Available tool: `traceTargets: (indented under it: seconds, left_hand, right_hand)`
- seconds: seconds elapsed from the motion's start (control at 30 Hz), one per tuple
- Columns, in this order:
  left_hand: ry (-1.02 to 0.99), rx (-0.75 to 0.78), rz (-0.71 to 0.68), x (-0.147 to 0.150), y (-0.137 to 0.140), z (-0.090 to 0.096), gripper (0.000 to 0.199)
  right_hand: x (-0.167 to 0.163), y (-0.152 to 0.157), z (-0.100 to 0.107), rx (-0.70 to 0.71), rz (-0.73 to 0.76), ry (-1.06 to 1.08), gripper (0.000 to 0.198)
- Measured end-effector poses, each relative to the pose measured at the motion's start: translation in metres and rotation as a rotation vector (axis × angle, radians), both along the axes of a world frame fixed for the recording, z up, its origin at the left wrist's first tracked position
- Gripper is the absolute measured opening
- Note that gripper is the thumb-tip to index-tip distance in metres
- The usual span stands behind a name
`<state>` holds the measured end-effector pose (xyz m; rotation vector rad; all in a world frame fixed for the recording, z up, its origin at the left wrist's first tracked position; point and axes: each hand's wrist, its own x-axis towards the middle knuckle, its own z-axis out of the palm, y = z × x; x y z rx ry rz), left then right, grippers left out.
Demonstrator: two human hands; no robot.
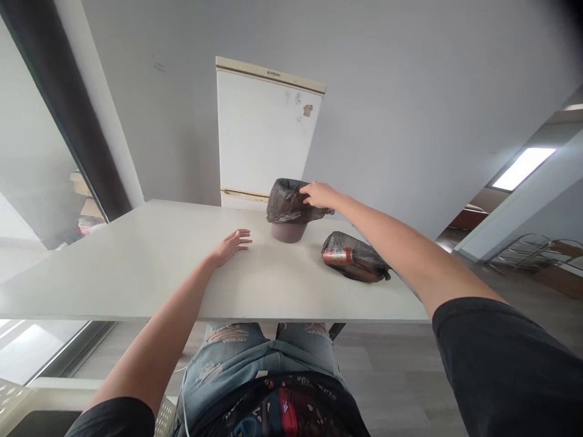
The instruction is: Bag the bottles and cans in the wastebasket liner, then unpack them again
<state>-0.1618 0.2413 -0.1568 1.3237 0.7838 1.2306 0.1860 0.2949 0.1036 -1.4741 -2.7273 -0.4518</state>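
A brownish trash can (288, 233) stands upright on the white table (182, 261), lined with a black garbage bag (285, 203) folded down over its rim. My right hand (321, 195) is at the right side of the rim, its fingers curled over the bag's edge. My left hand (231, 246) rests on or just above the tabletop left of the can, fingers spread, holding nothing. To the right of the can lies a tied black plastic bag (364, 261). Through its thin film a red and gold can (337, 255) shows; the other contents are unclear.
Behind the table stands a white refrigerator (266, 133) against the grey wall (401, 109). A metal rack (531, 249) is on the floor at the far right. A cream plastic basket (45, 397) sits at the lower left, below the table's front edge.
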Motion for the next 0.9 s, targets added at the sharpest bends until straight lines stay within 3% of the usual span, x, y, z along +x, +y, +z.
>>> traceTargets:
  seconds: [0.17,0.37,0.5,0.6,0.67,0.73,0.77,0.83,0.9]
  left_hand:
    - [0.051,0.002,0.039,0.005,-0.004,0.003,0.06]
    - [0.171,0.026,0.057,0.007,-0.011,0.008,0.059]
    - [0.169,0.023,0.074,0.006,-0.012,0.007,0.062]
    - [0.176,0.029,0.065,0.004,-0.01,0.007,0.062]
    - [0.184,0.04,0.051,0.002,-0.008,0.005,0.06]
    - [0.199,0.045,0.051,0.002,-0.005,0.004,0.06]
    - [0.203,0.044,0.055,0.002,-0.004,0.003,0.061]
    - [0.199,0.043,0.058,0.002,-0.002,0.002,0.063]
    - [0.197,0.045,0.049,0.003,-0.003,0.003,0.065]
  right_hand:
    - [0.07,0.037,-0.004,-0.023,-0.183,0.009,0.02]
    - [0.155,0.039,-0.014,-0.021,-0.335,0.036,0.037]
    - [0.18,0.032,-0.02,-0.013,-0.359,0.093,0.042]
    - [0.181,0.011,-0.026,0.096,-0.315,0.221,0.056]
    - [0.178,-0.013,-0.036,0.303,-0.313,0.399,0.063]
    - [0.178,-0.043,-0.052,0.452,-0.314,0.585,0.056]
    - [0.181,-0.059,-0.063,0.44,-0.307,0.647,0.048]
    - [0.194,-0.089,-0.089,0.277,-0.319,0.698,0.039]
    - [0.218,-0.115,-0.12,0.125,-0.41,0.729,0.043]
